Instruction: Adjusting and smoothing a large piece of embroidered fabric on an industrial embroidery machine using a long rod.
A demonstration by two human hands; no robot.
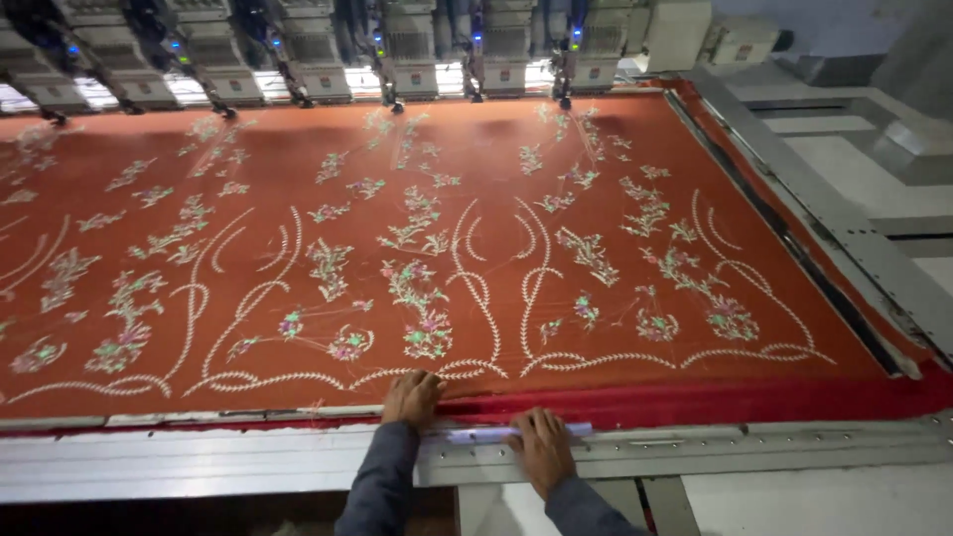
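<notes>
Head view: we have both hands down at the near edge of the embroidery frame. Our left hand (412,397) rests with fingers curled over the red fabric border (695,402), knuckles up, pressing the cloth where it meets the metal rail (199,462); it grips nothing we can make out, just bears on the hem. Our right hand (541,447) lies just beside it, lower on the rail, palm down and fingers spread flat over a pale, clear strip (486,434) that runs along the rail. Whether the fingers pinch that strip or only press it, we cannot tell. Dark grey sleeves cover both forearms.

Outward from the hands: the orange-red cloth (397,149) is stretched flat across the whole frame, touching the rail along its near side. It carries floral sprays and curved vine lines stitched in white, green and purple; the nearest motif (427,337) sits just above our left hand. The red border runs along the near edge and widens toward the right corner.

Far side: a row of embroidery machine heads (397,50) hangs over the cloth's far edge, small blue lights showing. Right side: a grey metal frame bar (834,228) runs diagonally along the cloth.
</notes>
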